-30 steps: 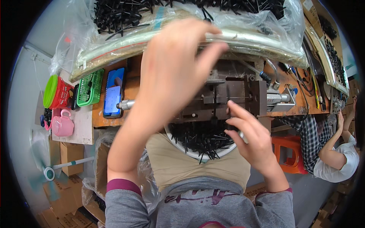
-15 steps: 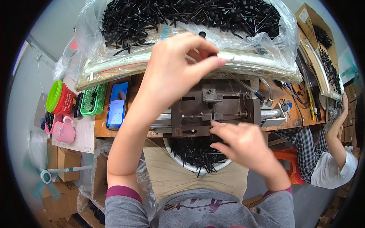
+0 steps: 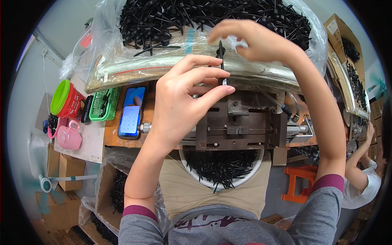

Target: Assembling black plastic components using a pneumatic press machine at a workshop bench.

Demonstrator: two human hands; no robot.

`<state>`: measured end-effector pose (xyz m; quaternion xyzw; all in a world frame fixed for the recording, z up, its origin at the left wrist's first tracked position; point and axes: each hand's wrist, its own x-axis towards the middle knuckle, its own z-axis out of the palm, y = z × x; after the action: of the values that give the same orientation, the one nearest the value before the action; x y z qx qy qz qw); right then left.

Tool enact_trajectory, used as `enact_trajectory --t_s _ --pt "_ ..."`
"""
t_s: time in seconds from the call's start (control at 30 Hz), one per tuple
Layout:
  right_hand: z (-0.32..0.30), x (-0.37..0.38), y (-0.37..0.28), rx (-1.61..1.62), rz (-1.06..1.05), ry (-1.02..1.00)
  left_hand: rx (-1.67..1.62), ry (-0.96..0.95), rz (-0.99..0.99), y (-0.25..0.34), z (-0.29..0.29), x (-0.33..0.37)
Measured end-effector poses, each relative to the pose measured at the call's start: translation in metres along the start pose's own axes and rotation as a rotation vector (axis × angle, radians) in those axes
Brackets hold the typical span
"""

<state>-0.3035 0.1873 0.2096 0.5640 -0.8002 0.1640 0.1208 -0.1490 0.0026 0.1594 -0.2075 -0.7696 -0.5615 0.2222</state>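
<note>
My left hand [image 3: 177,92] is raised over the far side of the bench, thumb and fingers pinched round a thin black plastic stem with a wider end [image 3: 221,57]. The stem stands about upright in this view. My right hand [image 3: 259,38], slightly blurred, hovers by the stem's top with fingers curled and apart, and nothing shows between them. Beyond both hands lies a heap of black stemmed plastic parts [image 3: 212,16] on clear plastic sheeting. Below my left hand sits a dark metal fixture [image 3: 214,139] with a small block and a thin rod across its middle.
A white bowl [image 3: 256,168] of black parts rests on my lap. Left on the bench are a phone [image 3: 130,118], green basket [image 3: 96,108], red tub [image 3: 69,107] and pink cup [image 3: 69,136]. An orange stool [image 3: 292,183] and another person [image 3: 363,183] are at right.
My right hand has moved from the fixture up to the far heap. My left hand has come lower, a long black stem now showing in its pinch. The black piece at the fixture's middle is gone.
</note>
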Motion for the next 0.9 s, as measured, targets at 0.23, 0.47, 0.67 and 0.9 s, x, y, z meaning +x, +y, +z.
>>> enact_trajectory --t_s 0.23,0.47,0.67,0.9 --pt "0.006 -0.042 -0.003 0.030 -0.021 0.098 0.211 -0.051 0.233 0.024 0.005 -0.043" --pt "-0.006 -0.072 -0.061 0.404 0.544 0.399 0.522 -0.234 0.175 0.005 0.058 -0.121" --pt "0.005 -0.107 -0.100 0.534 0.632 0.492 0.690 -0.277 0.162 0.000 0.072 -0.113" --pt "0.029 -0.150 -0.141 0.298 0.443 0.484 0.675 -0.380 0.126 0.011 0.063 -0.101"
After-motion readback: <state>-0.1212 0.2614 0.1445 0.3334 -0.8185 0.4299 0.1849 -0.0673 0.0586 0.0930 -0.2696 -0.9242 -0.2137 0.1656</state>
